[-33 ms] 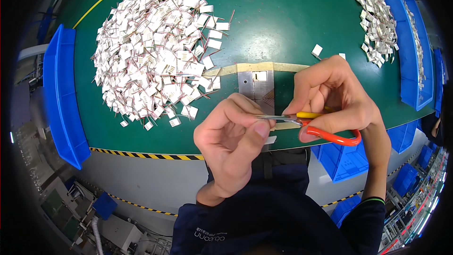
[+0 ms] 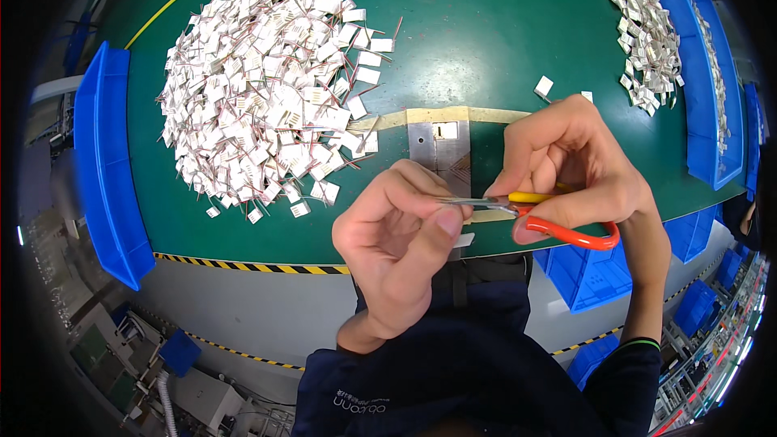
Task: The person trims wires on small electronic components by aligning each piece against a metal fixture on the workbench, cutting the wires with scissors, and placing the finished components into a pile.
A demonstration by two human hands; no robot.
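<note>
Over the near edge of the long green worktable [image 2: 469, 40], the right hand [image 2: 579, 170] grasps a small hand tool with fine metal tips, one red handle and one yellow handle [image 2: 528, 197], thumb pressing the red side and curled fingers behind the yellow. The tips point left and reach the left hand [image 2: 388, 251], whose thumb and forefinger come together around them; whether they also pinch something slim is too small to tell. Held tip to fingertip, tool and fingers probably steady each other for fine work. A thin white sliver [image 2: 464, 240] shows just below the left thumb.

Beyond the hands, a grey metal plate [image 2: 422, 128] bears a flat white rectangular piece [image 2: 446, 131], its central position perhaps chosen for easy reach by both hands. Left lies a large heap of white rectangular connectors with dark reddish wires [image 2: 259, 89]; far right, a smaller heap of similar white pieces [image 2: 647, 40].

Beside that smaller heap stands a long blue plastic bin [image 2: 694, 113] with more white pieces inside. Along the left edge, another blue bin [image 2: 105, 170] shows mainly its wall, and its contents cannot be made out.
</note>
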